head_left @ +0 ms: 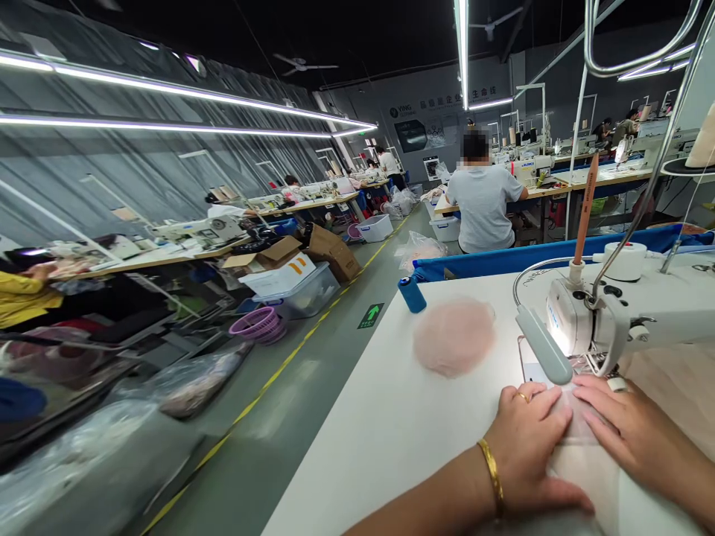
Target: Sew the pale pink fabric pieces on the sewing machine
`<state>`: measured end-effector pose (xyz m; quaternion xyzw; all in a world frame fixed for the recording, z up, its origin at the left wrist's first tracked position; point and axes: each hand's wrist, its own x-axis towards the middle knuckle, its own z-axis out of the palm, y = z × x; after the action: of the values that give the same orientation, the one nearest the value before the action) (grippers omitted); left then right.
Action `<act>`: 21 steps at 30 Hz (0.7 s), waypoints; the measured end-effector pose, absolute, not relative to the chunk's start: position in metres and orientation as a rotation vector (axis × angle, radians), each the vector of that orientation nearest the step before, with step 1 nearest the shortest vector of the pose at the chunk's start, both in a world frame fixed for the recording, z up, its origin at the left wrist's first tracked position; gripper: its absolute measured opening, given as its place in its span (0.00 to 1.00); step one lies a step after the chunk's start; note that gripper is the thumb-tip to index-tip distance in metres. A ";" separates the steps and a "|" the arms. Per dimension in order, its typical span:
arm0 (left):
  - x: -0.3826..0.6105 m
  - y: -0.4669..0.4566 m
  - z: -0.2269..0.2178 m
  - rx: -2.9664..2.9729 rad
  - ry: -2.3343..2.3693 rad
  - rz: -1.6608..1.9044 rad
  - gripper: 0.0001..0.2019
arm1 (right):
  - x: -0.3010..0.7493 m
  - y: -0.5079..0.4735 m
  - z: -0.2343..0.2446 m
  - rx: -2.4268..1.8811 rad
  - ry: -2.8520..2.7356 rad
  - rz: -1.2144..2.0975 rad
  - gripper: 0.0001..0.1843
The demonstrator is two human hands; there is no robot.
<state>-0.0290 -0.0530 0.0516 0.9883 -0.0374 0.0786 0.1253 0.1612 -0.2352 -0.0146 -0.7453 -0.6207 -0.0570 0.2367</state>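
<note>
A white sewing machine (570, 313) stands at the right of the white table (357, 417). Sheer pale pink fabric (584, 473) lies under its presser foot area and runs toward me. My left hand (533, 439), with a gold bracelet and a ring, rests flat on this fabric, thumb spread and fingertips just in front of the needle area. Beside it, my right hand (617, 420) presses on the cloth with fingers stretched out. More pink fabric (670, 380) spreads behind my right hand. The needle is hard to make out.
A flat round stack of pink sheer cloth (455, 335) lies left of the machine, near a blue thread spool (412, 295). A pencil (586, 208) stands upright on the machine. Beyond sits a person in a grey shirt (485, 197). Purple baskets (258, 325) line the aisle.
</note>
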 end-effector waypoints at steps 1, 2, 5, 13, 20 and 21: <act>-0.032 -0.050 0.055 2.892 -0.163 0.201 0.38 | 0.163 -0.242 -0.009 -2.021 -1.739 -0.079 0.22; -0.034 -0.048 0.057 2.904 -0.208 0.178 0.37 | 0.165 -0.247 -0.004 -1.997 -1.786 0.016 0.28; -0.030 -0.045 0.056 2.913 -0.205 0.177 0.15 | 0.168 -0.254 0.013 -1.944 -1.890 0.261 0.31; 0.009 -0.053 0.033 2.605 0.072 0.448 0.09 | 0.160 -0.235 0.021 -1.879 -1.446 0.134 0.16; 0.024 -0.049 0.031 2.543 0.142 0.528 0.06 | 0.154 -0.223 0.017 -1.825 -1.037 0.197 0.16; 0.025 -0.047 0.031 2.538 0.146 0.532 0.07 | 0.152 -0.221 0.018 -1.810 -1.016 0.200 0.16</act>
<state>0.0248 -0.0467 0.0308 0.9412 0.0542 0.1972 0.2690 0.1522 -0.2214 0.0182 -0.7499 -0.4208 0.0830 0.5038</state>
